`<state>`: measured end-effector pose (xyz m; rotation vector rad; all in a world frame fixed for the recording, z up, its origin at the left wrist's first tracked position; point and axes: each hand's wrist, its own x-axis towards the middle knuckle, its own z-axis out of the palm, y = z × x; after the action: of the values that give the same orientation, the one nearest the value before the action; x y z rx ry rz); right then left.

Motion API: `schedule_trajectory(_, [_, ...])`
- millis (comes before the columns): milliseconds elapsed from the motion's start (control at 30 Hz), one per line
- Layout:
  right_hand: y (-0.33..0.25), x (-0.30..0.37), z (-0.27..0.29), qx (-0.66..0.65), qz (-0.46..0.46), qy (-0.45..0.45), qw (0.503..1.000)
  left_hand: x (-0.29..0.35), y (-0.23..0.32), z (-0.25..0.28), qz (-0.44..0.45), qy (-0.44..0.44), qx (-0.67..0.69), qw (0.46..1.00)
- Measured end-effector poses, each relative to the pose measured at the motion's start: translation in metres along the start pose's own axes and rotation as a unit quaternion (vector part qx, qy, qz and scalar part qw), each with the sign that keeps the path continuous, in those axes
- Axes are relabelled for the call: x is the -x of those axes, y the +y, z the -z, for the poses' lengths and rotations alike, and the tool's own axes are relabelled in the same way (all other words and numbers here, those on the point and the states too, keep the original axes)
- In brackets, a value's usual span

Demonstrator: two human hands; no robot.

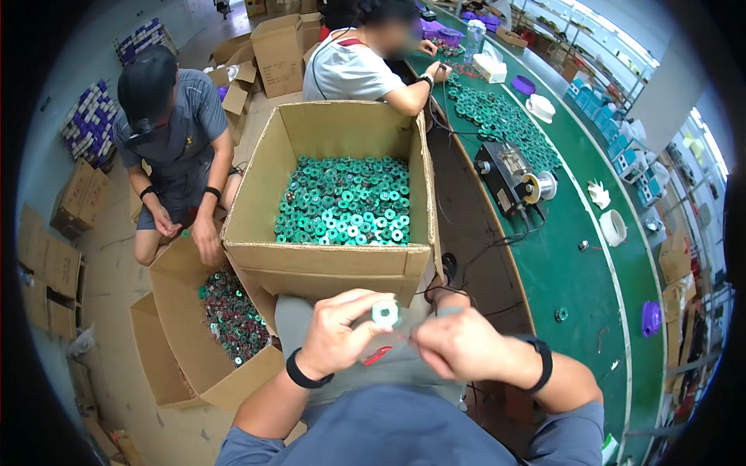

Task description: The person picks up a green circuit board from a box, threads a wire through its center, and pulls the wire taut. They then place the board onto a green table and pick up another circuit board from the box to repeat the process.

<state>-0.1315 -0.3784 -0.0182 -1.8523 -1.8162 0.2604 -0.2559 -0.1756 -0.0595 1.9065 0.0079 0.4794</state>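
Note:
My left hand (339,332) pinches a small green ring-shaped part (385,313) with a pale, toothed-looking centre between thumb and fingertips, above my lap. Close to its right, my right hand (458,342) has its fingers curled together, slightly blurred. A faint thin strand seems to run between the two hands, but what the right fingers grip I cannot make out. Just below the left fingers shows a small red object or mark (378,356). In front of me stands a large cardboard box (334,262) holding a heap of similar green rings (342,202).
To the right runs a green workbench (575,373) with many rings, a black machine with a spool (509,177) and a white ring (613,227). A co-worker (179,116) sits by a lower box (175,279) at left; another person (353,70) works beyond my box. Cables hang beside the bench.

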Motion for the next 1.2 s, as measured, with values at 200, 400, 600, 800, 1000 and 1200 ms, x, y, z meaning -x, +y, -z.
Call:
schedule_trajectory(200, [0.006,0.014,0.001,0.003,-0.087,0.019,0.996,0.004,-0.005,0.008,-0.002,0.001,0.001,1.000])
schedule_trajectory(400, [-0.002,0.085,-0.030,-0.115,-0.165,0.095,0.975,-0.005,0.005,-0.035,0.104,-0.057,0.134,0.984])
schedule_trajectory(600, [-0.007,0.215,-0.048,-0.062,-0.462,0.450,0.762,-0.064,0.026,-0.167,-0.068,-0.226,0.053,0.970])
schedule_trajectory(800, [-0.028,0.303,-0.069,-0.090,-0.491,0.613,0.613,-0.107,-0.011,-0.325,-0.186,-0.212,-0.111,0.953])
schedule_trajectory(1000, [-0.024,0.334,-0.064,-0.107,-0.498,0.635,0.581,-0.117,-0.013,-0.366,-0.195,-0.254,-0.167,0.933])
schedule_trajectory(1200, [0.004,0.334,-0.041,-0.139,-0.463,0.641,0.596,-0.120,0.000,-0.374,-0.172,-0.310,-0.180,0.918])
